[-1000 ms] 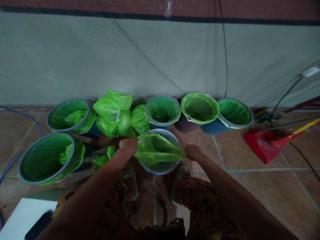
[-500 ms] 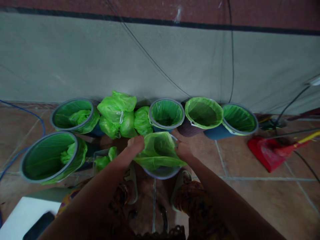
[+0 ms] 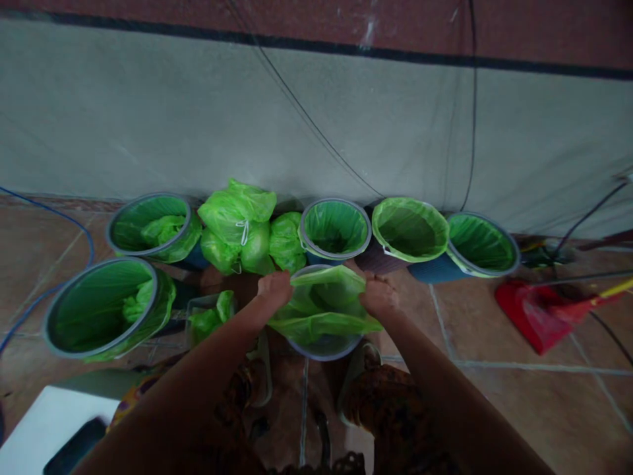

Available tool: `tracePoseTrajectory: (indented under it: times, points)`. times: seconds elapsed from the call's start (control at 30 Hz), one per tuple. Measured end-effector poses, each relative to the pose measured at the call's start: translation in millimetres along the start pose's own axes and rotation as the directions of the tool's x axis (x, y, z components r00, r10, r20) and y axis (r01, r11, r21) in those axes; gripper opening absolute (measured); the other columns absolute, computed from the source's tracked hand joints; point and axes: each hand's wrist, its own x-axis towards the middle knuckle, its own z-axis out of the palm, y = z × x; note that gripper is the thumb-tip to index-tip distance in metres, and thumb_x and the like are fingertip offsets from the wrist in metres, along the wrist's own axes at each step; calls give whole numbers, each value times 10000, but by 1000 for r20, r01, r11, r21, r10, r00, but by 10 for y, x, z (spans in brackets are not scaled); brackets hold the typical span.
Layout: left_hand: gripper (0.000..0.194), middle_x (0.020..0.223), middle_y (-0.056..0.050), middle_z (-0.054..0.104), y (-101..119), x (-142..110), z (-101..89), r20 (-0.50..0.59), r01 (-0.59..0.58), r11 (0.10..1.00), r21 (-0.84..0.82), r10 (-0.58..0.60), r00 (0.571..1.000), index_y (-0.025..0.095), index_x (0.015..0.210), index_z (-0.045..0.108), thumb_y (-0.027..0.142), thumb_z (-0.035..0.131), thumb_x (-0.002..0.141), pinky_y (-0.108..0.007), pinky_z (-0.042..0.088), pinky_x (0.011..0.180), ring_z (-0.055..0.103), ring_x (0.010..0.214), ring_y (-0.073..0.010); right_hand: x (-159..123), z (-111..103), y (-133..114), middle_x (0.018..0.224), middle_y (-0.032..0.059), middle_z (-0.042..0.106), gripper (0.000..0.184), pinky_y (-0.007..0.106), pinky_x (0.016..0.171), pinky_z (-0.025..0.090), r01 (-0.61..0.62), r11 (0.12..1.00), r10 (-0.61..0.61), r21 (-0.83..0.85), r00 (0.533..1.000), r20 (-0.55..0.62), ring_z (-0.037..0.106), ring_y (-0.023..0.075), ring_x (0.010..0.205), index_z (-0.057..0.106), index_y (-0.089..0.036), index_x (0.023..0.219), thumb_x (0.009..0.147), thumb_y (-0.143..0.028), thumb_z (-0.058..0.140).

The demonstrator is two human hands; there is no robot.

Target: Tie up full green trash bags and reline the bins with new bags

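Observation:
A green plastic bag (image 3: 326, 324) is stretched open between my two hands, its mouth facing up. My left hand (image 3: 275, 290) is closed on the left side of its rim. On the opposite side my right hand (image 3: 378, 297) grips the rim, fingers curled. Beneath the bag stands a pale bin (image 3: 329, 351) on the floor between my feet; the bag hides most of it. How far the bag reaches down into the bin I cannot tell. Just left of my left forearm, a clear container (image 3: 192, 340) holds crumpled green bags (image 3: 210, 321).
Several bag-lined bins (image 3: 336, 254) line the wall, with tied, filled green bags (image 3: 237, 214) among them. Another lined bin (image 3: 49, 323) stands at left. A red dustpan (image 3: 531, 313) lies at right. A phone (image 3: 74, 448) rests on a white surface at lower left.
My right hand has moved slightly outward to the right, and the bag's mouth is stretched wider. The whole view has shifted a little. Both hands keep their grip.

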Motion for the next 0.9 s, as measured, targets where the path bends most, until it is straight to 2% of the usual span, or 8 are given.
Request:
tracePoseTrajectory:
  times: [0.13, 0.27, 0.4, 0.47, 0.53, 0.63, 0.8, 0.9]
  points:
    - [321, 1070, -147, 735, 33, 23, -29, -47, -74, 997, 4, 74, 996, 157, 1097, 686, 301, 440, 949, -362, 537, 815, 696, 1016, -287, 20, 41, -90, 1380, 191, 539, 616, 409, 1019, 425, 145, 989, -144, -8, 975, -167, 509, 321, 1254, 426, -118, 1456, 873, -256, 570]
    - [303, 1006, -113, 738, 164, -11, -104, -101, -235, 972, 20, 236, 967, 155, 990, 694, 221, 399, 969, -338, 499, 872, 690, 975, -232, -9, 50, -189, 1497, 135, 454, 584, 412, 1082, 366, 368, 930, -356, -4, 898, -260, 441, 299, 1313, 460, -168, 1450, 873, -213, 541]
    - [273, 1011, -86, 712, 390, -132, -144, -233, -473, 879, 54, 472, 851, 162, 1009, 670, 202, 401, 978, -378, 439, 994, 659, 1007, -217, -79, 22, -308, 1566, 102, 380, 552, 452, 1142, 281, 560, 827, -546, -38, 787, -287, 344, 287, 1407, 523, -211, 1412, 863, -153, 519]
    - [266, 1000, -85, 702, 476, -189, -141, -290, -550, 832, 80, 547, 785, 153, 1013, 661, 190, 399, 981, -400, 426, 1014, 653, 996, -218, -104, -17, -340, 1535, 97, 432, 468, 479, 1172, 216, 594, 803, -583, -53, 763, -277, 304, 278, 1441, 609, -219, 1319, 873, -135, 496]
    - [243, 1000, -75, 697, 519, -225, -134, -309, -571, 816, 85, 567, 764, 155, 1013, 655, 209, 420, 984, -412, 423, 1025, 651, 989, -218, -127, -70, -357, 1381, 103, 591, 363, 495, 1193, 154, 592, 803, -589, -62, 775, -229, 364, 265, 1413, 690, -207, 1171, 891, -136, 470]
    - [214, 1021, -81, 696, 512, -234, -137, -317, -553, 829, 77, 547, 775, 152, 1042, 652, 265, 485, 970, -426, 446, 1003, 652, 1006, -238, -169, -149, -380, 1088, 90, 733, 314, 476, 1202, 136, 565, 822, -570, -77, 809, -144, 590, 234, 1186, 717, -195, 1055, 923, -161, 433]
    - [265, 982, -108, 704, 421, -180, -166, -257, -421, 904, 76, 426, 868, 143, 1008, 686, 175, 428, 958, -364, 531, 817, 690, 881, -231, -203, -195, -391, 996, 129, 754, 350, 382, 1000, 438, 407, 910, -412, -79, 909, -60, 692, 248, 987, 720, -175, 1070, 967, -268, 399]
    - [303, 1004, -120, 710, 338, -111, -175, -217, -332, 942, 53, 336, 917, 145, 1038, 697, 132, 413, 935, -320, 545, 728, 706, 850, -225, -189, -202, -350, 1033, 157, 749, 388, 344, 867, 505, 322, 944, -325, -75, 945, -25, 699, 268, 992, 740, -161, 1042, 979, -292, 380]
